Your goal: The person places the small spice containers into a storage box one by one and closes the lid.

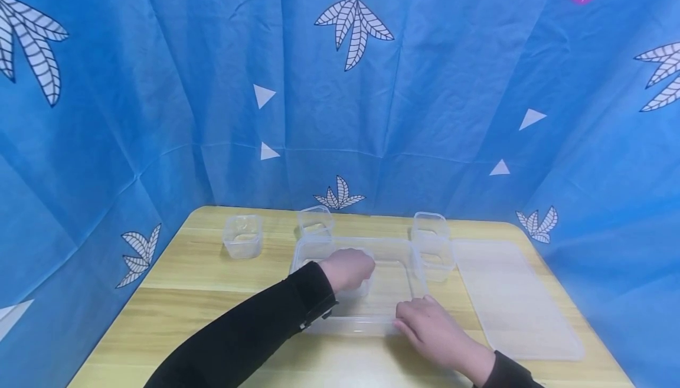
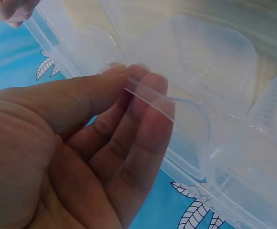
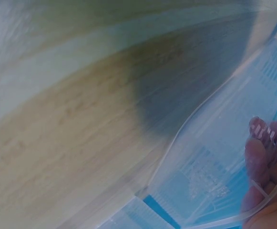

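A large clear plastic box [image 1: 366,326] stands without a lid mid-table. Inside it, my left hand [image 1: 347,269] pinches the rim of a small clear plastic container [image 2: 210,52] between thumb and fingertips, as the left wrist view shows. Another small container [image 2: 276,124] sits close beside that one in the box. At the box's near right corner, my right hand [image 1: 435,332] grips the rim. Its curled fingers [image 3: 257,155] show through the clear plastic in the right wrist view.
A flat translucent lid [image 1: 517,296] lies on the table [image 1: 175,317] at the right. One small clear container [image 1: 243,237] stands at the left; others, including a container [image 1: 431,225] at the back right, stand behind and beside the box. A blue curtain [image 1: 340,110] hangs behind the table.
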Motion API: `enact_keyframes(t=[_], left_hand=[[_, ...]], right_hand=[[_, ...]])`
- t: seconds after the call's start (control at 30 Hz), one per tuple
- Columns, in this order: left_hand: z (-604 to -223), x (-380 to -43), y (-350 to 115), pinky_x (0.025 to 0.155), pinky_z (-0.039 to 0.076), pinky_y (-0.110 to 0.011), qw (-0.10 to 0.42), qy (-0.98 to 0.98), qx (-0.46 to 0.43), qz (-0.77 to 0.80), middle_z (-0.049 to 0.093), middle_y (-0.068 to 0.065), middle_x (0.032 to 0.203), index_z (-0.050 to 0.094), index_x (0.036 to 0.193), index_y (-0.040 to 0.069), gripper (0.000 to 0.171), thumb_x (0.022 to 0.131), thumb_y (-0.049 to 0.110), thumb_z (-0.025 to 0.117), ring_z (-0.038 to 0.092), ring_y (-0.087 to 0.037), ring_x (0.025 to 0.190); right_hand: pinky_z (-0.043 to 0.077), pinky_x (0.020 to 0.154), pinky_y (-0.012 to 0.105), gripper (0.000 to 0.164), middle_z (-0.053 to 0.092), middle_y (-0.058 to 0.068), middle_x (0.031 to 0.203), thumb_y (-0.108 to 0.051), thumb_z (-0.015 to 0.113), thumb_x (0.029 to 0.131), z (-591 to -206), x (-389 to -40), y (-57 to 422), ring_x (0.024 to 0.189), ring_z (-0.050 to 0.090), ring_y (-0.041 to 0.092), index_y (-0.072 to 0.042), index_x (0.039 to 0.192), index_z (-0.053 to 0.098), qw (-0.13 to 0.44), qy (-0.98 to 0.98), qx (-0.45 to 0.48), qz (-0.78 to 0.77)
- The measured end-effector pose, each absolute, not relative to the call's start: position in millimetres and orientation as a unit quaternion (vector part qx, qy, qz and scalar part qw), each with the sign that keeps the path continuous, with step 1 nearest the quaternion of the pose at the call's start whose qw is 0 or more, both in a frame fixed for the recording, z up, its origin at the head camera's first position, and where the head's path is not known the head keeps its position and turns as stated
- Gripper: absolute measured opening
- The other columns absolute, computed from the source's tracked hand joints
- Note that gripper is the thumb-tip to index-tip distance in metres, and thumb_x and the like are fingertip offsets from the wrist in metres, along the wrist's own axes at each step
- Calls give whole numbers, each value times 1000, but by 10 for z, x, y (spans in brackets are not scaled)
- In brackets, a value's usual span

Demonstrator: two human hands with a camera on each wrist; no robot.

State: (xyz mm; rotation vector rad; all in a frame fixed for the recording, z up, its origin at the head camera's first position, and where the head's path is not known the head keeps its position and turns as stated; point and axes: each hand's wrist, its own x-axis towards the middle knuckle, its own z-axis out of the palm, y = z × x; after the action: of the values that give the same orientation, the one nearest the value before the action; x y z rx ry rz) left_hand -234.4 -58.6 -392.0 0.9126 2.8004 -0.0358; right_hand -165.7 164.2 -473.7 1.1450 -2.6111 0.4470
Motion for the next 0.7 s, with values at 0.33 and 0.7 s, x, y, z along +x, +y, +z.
enact_keyframes(t=[0.33, 0.7], left_hand=[[-3910, -2391, -593, 65, 49, -25, 96, 948, 305, -6, 62, 3, 76, 61, 79, 16, 22, 86, -4, 68, 52, -13, 67], [-3973, -2450, -657, 80, 53, -27, 73, 948, 308, 12, 67, 5, 86, 68, 92, 16, 20, 87, -3, 68, 60, -13, 79]], right_hand=[[31, 66, 20, 29, 31, -25, 68, -24, 69, 95, -4735, -1653, 1647, 63, 34, -4, -31, 81, 44, 119, -900, 389, 154], [31, 65, 20, 27, 31, -24, 69, -23, 67, 96, -4709, -1655, 1642, 64, 35, -4, -30, 81, 45, 124, -895, 400, 155]])
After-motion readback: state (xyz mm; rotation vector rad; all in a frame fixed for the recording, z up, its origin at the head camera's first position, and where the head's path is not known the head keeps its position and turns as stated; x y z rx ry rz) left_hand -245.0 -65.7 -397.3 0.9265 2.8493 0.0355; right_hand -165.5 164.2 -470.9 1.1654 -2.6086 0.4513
